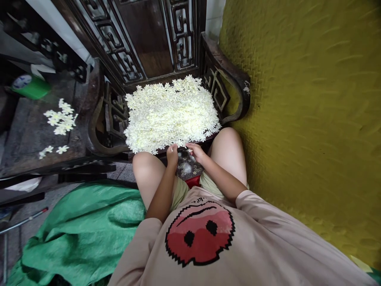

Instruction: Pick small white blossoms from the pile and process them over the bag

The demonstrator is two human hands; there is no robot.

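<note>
A thick layer of small white flowers (172,113) with pale yellow centres covers the seat of a dark carved wooden chair (156,53). My left hand (172,155) is closed in a pinch at the front edge of this layer, between my knees. What its fingers hold is too small to make out. Just to the right, my right hand (195,152) is also closed, fingertips pointing left towards the left hand. A tiny white bit shows at its fingers, but I cannot tell its kind. Flowers lie close above both hands.
On the left, a dark wooden surface (29,131) holds a few loose white flowers (62,119) and a green roll (31,86). Green sheeting (86,230) lies on the floor at lower left. A textured yellow-green surface (303,119) rises along the right.
</note>
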